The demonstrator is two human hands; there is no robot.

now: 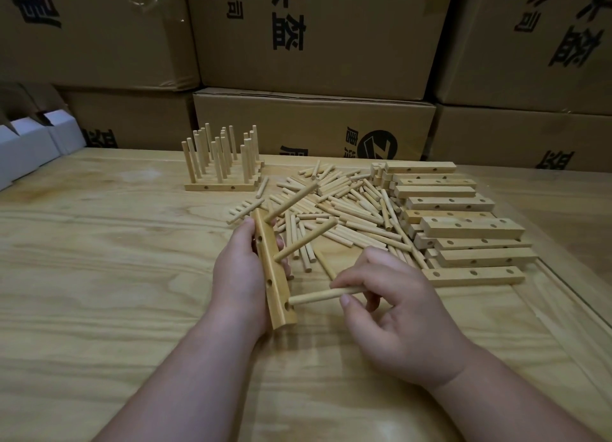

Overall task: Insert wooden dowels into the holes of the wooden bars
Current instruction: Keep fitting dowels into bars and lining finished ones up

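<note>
Pale wood everywhere on worktop [99,259]. Left hand [238,272] wrapped round a wooden bar [273,276], held on edge, long axis running away from body; thumb on near-left face, fingertips curled past far side. Two dowels already seated in bar, upper dowel [293,201] and middle dowel [306,239], both slanting up to the right. Right hand [387,312] pinching a third dowel [326,295] between thumb and forefinger, remaining fingers loosely curled; dowel tip at the bar's nearest hole, depth of entry unclear. Loose dowel pile [344,203] just beyond both hands. Stack of drilled bars [463,229] beyond and right of right hand. Finished bars with upright dowels [222,163] well beyond left hand. Cardboard boxes [314,37] behind.
</note>
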